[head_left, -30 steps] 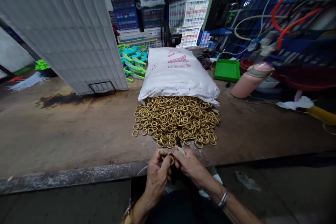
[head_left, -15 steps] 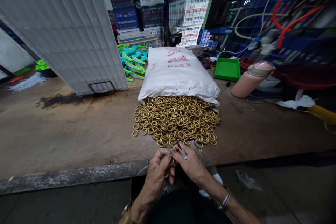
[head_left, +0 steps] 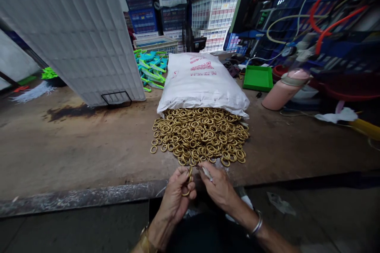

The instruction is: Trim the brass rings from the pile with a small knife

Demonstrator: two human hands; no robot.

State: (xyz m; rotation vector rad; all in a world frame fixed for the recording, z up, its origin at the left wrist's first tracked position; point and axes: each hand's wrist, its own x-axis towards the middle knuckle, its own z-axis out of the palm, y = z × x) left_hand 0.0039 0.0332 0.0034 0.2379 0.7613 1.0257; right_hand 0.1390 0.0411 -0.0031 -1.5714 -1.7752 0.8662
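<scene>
My left hand is closed around brass-coloured rings, just past the table's front edge. One ring shows by its curled fingers, and another sticks up at the thumb and fingertip. A slim, pale silvery tool lies in my right hand, whose fingers are closed on it; its exact kind is unclear. The two hands are a small gap apart. Right in front of them spreads a heap of the same rings, spilling from the mouth of a white woven sack with red print.
A tall white ribbed panel stands on the left of the wooden table. Teal and lime plastic pieces lie behind. To the right are a green tray and a pink bottle. Stacked crates fill the back.
My hands have parted: the right has drawn slightly away to the right with the tool. The left has turned, so the rings in it show more plainly.
</scene>
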